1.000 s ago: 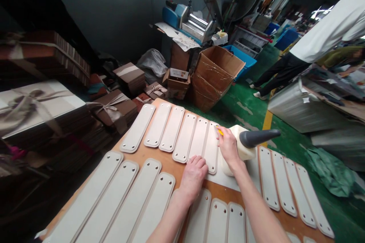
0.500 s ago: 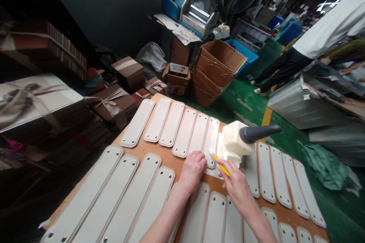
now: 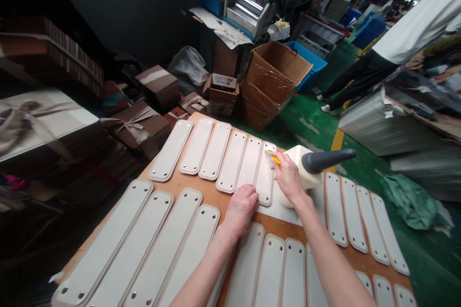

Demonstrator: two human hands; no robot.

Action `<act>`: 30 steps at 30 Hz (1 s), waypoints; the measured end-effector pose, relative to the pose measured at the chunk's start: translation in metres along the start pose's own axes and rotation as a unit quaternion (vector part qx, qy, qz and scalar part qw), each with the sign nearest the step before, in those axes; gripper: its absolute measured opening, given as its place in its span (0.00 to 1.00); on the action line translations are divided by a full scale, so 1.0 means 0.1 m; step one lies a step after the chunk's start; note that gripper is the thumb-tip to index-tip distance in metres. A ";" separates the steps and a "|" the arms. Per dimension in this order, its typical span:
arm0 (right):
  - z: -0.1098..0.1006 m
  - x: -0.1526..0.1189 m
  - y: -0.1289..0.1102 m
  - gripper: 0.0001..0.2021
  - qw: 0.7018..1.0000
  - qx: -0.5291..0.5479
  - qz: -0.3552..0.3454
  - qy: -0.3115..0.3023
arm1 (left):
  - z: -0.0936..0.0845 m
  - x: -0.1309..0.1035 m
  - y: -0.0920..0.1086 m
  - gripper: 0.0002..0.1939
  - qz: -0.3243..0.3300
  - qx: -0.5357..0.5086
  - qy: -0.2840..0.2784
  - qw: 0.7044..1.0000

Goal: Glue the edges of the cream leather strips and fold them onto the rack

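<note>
My right hand (image 3: 288,177) is closed round a small brush with a yellow handle (image 3: 275,159). Its pale tip touches the upper part of a pale strip (image 3: 265,177) with rounded corners and metal studs at its ends. At the lower left corner of that strip rests my left hand (image 3: 243,206), fingers curled and pressed together on its edge. Just right of the strip stands a cream bottle (image 3: 298,153) with a long dark nozzle (image 3: 329,159), partly hidden by my right hand. White paper (image 3: 288,213) lies under the strip and bottle.
Rows of similar pale strips (image 3: 104,244) cover the brown board (image 3: 201,196). Tied stacks (image 3: 133,124) stand at the left. Beyond the board are a cardboard box (image 3: 266,86) and a blue roller machine (image 3: 234,5). A person (image 3: 406,24) stands at the far right.
My right hand has moved the brush up the strip, from near its lower end to near its far end. My left hand stays at the lower corner.
</note>
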State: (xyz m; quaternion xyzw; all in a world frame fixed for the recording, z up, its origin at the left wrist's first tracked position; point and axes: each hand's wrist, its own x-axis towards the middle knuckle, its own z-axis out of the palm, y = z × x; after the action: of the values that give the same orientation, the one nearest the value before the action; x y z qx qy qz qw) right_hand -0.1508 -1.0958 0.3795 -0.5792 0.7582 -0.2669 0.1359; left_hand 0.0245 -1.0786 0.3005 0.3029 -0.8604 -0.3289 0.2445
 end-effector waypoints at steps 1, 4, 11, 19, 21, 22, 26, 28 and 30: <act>0.02 -0.02 0.01 0.16 1.000 -0.004 -0.003 -0.006 | 0.00 0.00 -0.01 0.08 -0.001 -0.004 0.001 1.000; 0.00 -0.27 -0.03 0.16 0.999 -0.006 -0.013 -0.048 | 0.01 0.00 -0.02 0.08 -0.009 -0.015 0.002 1.000; -0.35 -1.24 -0.27 0.15 0.983 0.072 -0.001 -0.168 | 0.02 -0.02 0.01 0.09 -0.059 -0.010 0.004 0.998; -0.28 -0.70 -0.23 0.15 0.997 0.058 0.023 -0.052 | -0.03 -0.03 0.04 0.10 -0.060 0.008 -0.006 0.998; -0.21 -0.69 -0.18 0.15 0.998 0.031 0.003 -0.060 | -0.03 -0.03 0.04 0.10 -0.061 0.008 -0.004 0.998; -0.20 -0.75 -0.18 0.15 0.997 0.024 -0.002 -0.077 | -0.03 -0.03 0.04 0.10 -0.062 0.008 -0.004 0.998; -0.35 -1.10 -0.25 0.13 0.985 0.062 0.012 -0.160 | -0.02 -0.03 0.03 0.09 -0.063 0.011 -0.005 0.998; -0.44 -1.11 -0.30 0.13 0.982 0.092 0.049 -0.155 | -0.03 -0.03 0.04 0.09 -0.063 0.013 -0.009 0.998; -0.47 -0.94 -0.32 0.14 0.986 0.103 0.078 -0.106 | -0.04 -0.03 0.04 0.09 -0.066 0.015 -0.012 0.998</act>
State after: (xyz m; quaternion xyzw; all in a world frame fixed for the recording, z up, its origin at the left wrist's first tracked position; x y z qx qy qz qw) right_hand -0.1219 -1.0011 0.4259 -0.5260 0.7511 -0.2692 0.2944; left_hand 0.0274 -1.0758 0.3051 0.3591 -0.8459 -0.3353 0.2077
